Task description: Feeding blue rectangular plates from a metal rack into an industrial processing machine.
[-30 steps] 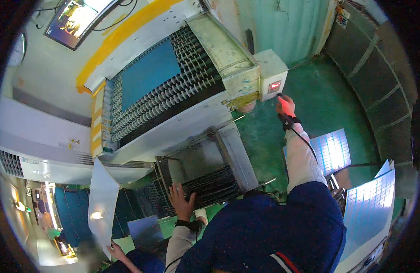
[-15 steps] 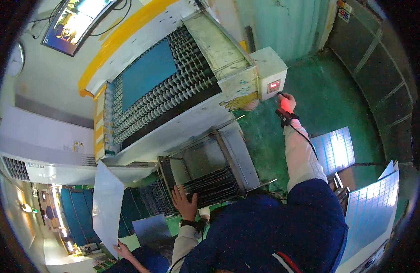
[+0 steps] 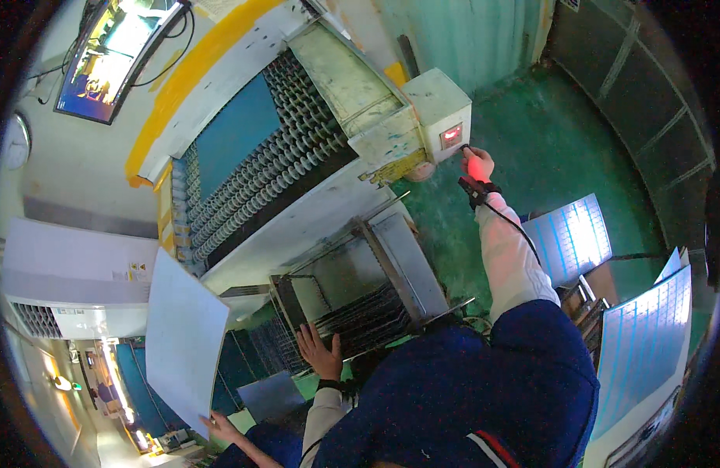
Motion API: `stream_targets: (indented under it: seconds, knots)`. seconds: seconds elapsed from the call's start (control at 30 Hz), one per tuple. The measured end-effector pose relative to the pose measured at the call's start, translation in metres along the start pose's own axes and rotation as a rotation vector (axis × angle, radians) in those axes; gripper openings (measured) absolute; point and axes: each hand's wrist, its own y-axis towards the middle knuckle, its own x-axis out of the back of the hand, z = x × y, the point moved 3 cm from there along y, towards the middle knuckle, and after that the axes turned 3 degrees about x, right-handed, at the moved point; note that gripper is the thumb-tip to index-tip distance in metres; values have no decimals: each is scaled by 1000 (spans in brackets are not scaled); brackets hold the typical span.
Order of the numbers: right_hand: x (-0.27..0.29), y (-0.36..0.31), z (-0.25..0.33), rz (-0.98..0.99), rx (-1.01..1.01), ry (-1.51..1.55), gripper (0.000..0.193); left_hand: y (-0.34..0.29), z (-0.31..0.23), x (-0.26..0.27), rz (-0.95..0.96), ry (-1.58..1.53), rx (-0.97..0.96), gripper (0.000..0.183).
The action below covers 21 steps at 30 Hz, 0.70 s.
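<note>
The right hand's (image 3: 478, 165) fingers look pinched round a small dark knob (image 3: 463, 148) on the pale control box (image 3: 440, 101), just below its red-lit display (image 3: 451, 136). The left hand (image 3: 321, 355) is spread, holding nothing, at the near edge of a dark rack (image 3: 367, 310); I can't tell if it touches. Beyond, a blue panel (image 3: 237, 136) lies on rollers (image 3: 286, 152). Adjusting that knob seems the step in hand; the next move calls for a light, careful turn.

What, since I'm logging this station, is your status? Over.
Right hand at control box. Left hand open at rack. Blue sheet on rollers. Co-worker's hand holds pale panel at left.
</note>
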Motion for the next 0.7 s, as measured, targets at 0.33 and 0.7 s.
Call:
stream_targets:
  seconds: [0.33, 0.7]
  knots:
    - [-4, -8, 5, 14, -59, 85, 27, 5, 2, 1, 24, -43, -2, 78]
    - [-3, 5, -12, 2, -50, 46, 25, 5, 8, -5, 0, -52, -23, 76]
